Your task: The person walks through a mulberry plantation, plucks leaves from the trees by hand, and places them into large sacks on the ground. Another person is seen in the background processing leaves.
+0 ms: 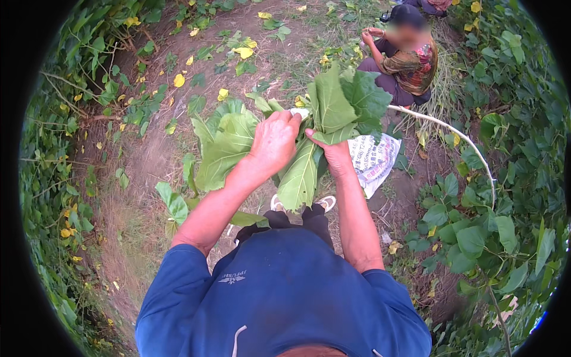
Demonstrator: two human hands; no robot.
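Large green leaves on a leafy branch (332, 105) fan out in front of me at chest height. My left hand (275, 136) is curled at their middle, its fingers bent around a small whitish thing (299, 112) that I cannot make out; broad leaves (226, 147) hang on its outer side. My right hand (333, 151) grips the leaf stems, thumb up, just beside the left hand. A large leaf (298, 176) droops between my wrists. The stems inside both hands are mostly hidden.
A printed white plastic sack (374, 160) lies on the ground beyond my right wrist. A person (408, 67) sits at the upper right; another is partly seen behind. A pale bare branch (450, 129) arches at right. Dense leafy plants (468, 236) line both sides of the dirt path (156, 147).
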